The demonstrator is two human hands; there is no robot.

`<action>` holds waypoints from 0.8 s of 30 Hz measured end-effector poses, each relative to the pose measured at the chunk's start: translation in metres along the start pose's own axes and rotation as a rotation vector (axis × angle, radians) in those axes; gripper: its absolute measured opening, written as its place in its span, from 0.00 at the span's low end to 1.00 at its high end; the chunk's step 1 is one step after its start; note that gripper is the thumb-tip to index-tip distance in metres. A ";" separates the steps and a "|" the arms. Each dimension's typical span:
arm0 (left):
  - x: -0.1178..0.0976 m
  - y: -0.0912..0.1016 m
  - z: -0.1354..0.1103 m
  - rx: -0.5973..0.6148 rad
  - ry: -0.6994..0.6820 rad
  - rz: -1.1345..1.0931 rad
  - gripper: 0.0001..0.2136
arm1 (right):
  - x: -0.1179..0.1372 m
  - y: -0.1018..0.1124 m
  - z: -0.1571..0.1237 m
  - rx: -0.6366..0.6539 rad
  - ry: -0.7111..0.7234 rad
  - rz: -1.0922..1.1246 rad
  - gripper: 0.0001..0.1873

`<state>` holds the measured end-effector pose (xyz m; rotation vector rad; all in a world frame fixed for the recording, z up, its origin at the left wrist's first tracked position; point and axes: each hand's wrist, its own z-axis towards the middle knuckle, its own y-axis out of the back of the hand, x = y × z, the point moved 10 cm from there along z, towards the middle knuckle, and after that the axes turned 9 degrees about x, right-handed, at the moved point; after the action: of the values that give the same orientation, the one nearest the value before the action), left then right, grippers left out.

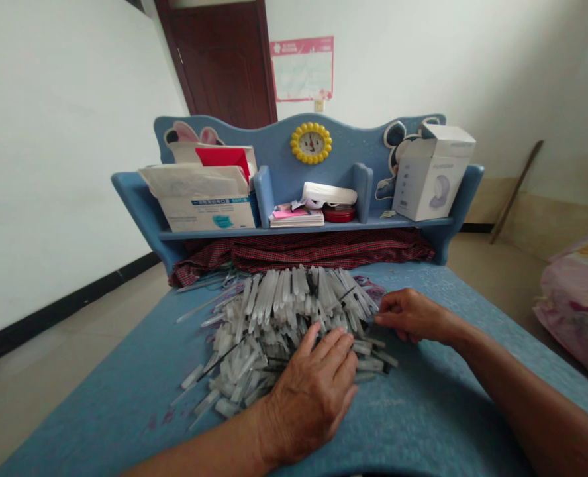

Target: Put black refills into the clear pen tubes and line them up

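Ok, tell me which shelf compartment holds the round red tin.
The middle compartment, below the yellow clock: the red tin sits beside stacked papers. The outer two hold white boxes.

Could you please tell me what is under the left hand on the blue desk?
The left hand lies flat on the near edge of a pile of clear plastic tubes. Tubes poke out around its fingers; whatever sits directly under the palm is covered.
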<state>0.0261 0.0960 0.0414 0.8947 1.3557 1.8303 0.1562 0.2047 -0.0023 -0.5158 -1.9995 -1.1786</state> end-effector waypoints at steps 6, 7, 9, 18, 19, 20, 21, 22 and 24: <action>-0.002 0.004 0.000 -0.015 -0.018 0.021 0.14 | 0.013 0.020 -0.003 -0.289 0.101 -0.148 0.09; -0.003 0.005 0.000 -0.022 -0.027 0.024 0.14 | 0.017 0.025 -0.006 -0.351 0.118 -0.212 0.09; -0.005 0.007 -0.002 -0.044 -0.056 0.028 0.14 | 0.023 0.031 -0.010 -0.456 0.120 -0.344 0.09; -0.015 0.022 -0.007 -0.160 -0.099 -0.011 0.11 | 0.064 0.007 -0.001 -0.514 0.154 -0.844 0.17; -0.015 0.022 -0.007 -0.159 -0.100 -0.012 0.11 | 0.068 0.003 0.002 -0.510 0.149 -0.895 0.16; -0.015 0.022 -0.007 -0.158 -0.098 -0.012 0.12 | 0.070 0.001 0.005 -0.507 0.144 -0.926 0.15; -0.015 0.022 -0.008 -0.156 -0.097 -0.012 0.12 | 0.071 0.000 0.008 -0.504 0.141 -0.942 0.14; -0.015 0.022 -0.008 -0.158 -0.099 -0.011 0.12 | 0.071 -0.001 0.011 -0.502 0.138 -0.952 0.13; -0.015 0.022 -0.008 -0.162 -0.098 -0.011 0.12 | 0.070 -0.002 0.013 -0.502 0.129 -0.974 0.12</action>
<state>0.0244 0.0746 0.0592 0.8783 1.1329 1.8341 0.1049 0.2135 0.0462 0.3805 -1.8428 -2.2486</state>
